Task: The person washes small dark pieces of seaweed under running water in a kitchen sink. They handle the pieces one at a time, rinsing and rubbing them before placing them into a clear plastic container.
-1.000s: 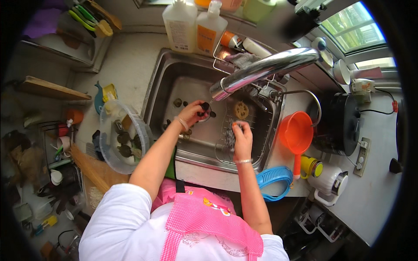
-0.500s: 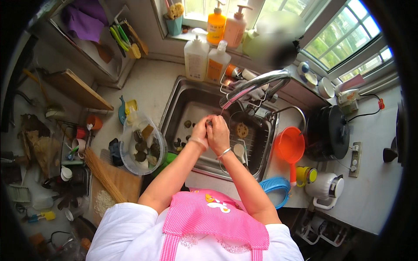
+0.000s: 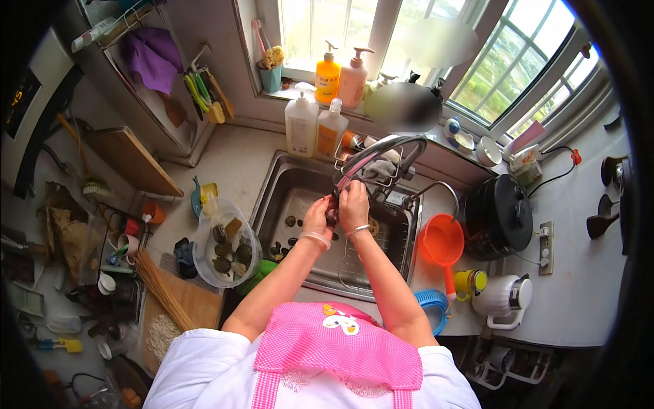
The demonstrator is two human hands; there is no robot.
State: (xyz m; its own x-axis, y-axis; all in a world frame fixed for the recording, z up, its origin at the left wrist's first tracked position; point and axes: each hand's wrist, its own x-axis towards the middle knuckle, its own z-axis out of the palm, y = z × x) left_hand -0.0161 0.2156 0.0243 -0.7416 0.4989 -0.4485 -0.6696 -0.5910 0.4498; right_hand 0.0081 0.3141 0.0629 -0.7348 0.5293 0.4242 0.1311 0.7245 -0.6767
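Observation:
Over the steel sink (image 3: 276,178), both hands are close together just under the mouth of the tap (image 3: 402,143). My left hand (image 3: 317,219) curls around a small dark rounded lump (image 3: 332,217), a stone or shell that the fingers partly cover. My right hand (image 3: 353,207) is closed beside it, fingertips pressed together at the tap's mouth; whatever they grip is mostly hidden. Several similar dark lumps (image 3: 291,221) lie on the sink's floor left of my hands. More dark, rounded pieces (image 3: 223,264) fill part of a clear plastic tub (image 3: 199,253) on the left counter.
On the right are an orange dipper (image 3: 441,240), a blue basket (image 3: 432,301), a black pot (image 3: 501,215) and a white kettle (image 3: 501,301). Pump bottles (image 3: 301,126) stand behind the sink. A straw whisk (image 3: 163,290) crosses a wooden board (image 3: 174,300) at left.
The view has tilted upward, showing more window. My hands have separated slightly; the right one has risen to the tap's mouth, and the dark lump shows more in the left.

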